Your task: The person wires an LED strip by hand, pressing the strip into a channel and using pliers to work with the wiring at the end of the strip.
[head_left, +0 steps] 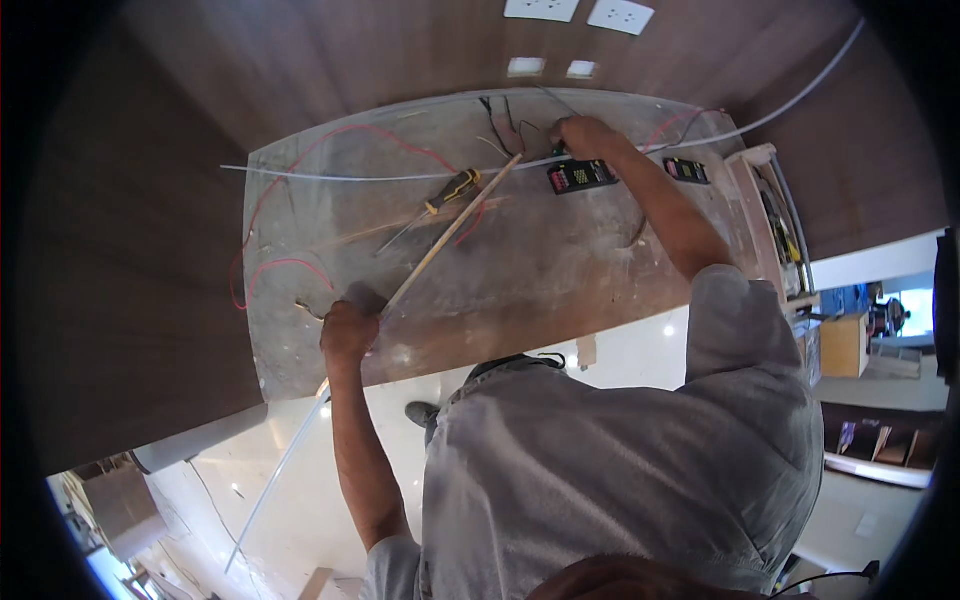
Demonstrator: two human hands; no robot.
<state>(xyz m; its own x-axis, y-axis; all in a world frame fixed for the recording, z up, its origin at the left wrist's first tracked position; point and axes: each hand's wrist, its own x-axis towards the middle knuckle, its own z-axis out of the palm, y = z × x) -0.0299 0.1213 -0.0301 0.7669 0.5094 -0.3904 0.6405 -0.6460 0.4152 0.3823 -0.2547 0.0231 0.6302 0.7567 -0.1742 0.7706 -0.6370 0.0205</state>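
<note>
My left hand [350, 332] is closed around a thin wooden stick [445, 238] that slants up to the right across the worktop [330, 225]. A pale narrow strip [275, 468] runs down from below that hand, past the worktop's front edge. Toward the back, my right hand [587, 138] is closed with its fingers bent down; a small dark bit shows at the fingertips, too hidden to name. Just below it lies a black box [582, 177] with coloured markings. A long whitish strip [375, 179] passes behind the stick and under the right hand.
A yellow-and-black screwdriver [455, 190] lies left of the stick. Red wires [375, 130] loop over the worktop, and dark wires [495, 118] rise near the back wall. Another black box [687, 170] sits to the right, by a wooden tray of tools [765, 215]. White outlets [620, 16] are on the wall.
</note>
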